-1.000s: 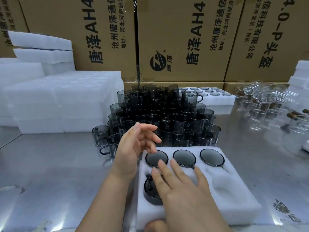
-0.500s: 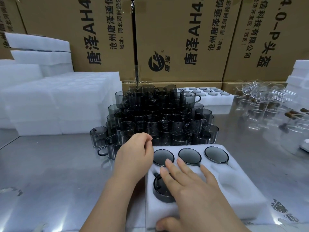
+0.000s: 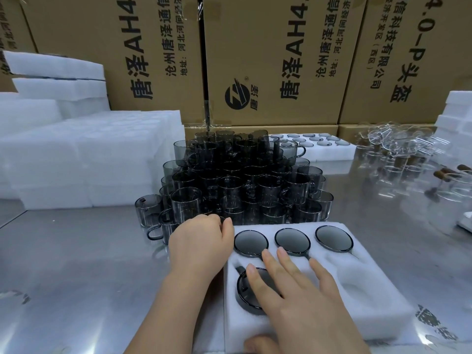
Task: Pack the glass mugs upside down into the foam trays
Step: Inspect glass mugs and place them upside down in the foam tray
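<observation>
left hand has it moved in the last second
Yes. The left hand has shifted left, off the far left corner of the foam tray, and its fingers have curled in by the mug pile.

right hand [image 3: 306, 310] flat on upturned mug [image 3: 243, 290]

On the table [image 3: 76, 264] the foam tray [image 3: 370, 290] lies nearest, right of centre. Three mugs [image 3: 292, 241] sit upside down in its far row; a fourth mug [image 3: 244, 290] sits in the near-left pocket, under the fingers of the right hand [image 3: 306, 297], which lies flat on the tray. The left hand [image 3: 201, 241] is just beside the tray's far-left corner, in front of the stacked pile of mugs [image 3: 242, 185] directly behind the tray. Foam blocks [image 3: 89, 159] are stacked left of the pile, a second filled tray [image 3: 329, 152] lies behind it to the right, and other glassware [image 3: 398, 149] stands farther right. Cartons [image 3: 268, 60] line the back.
</observation>
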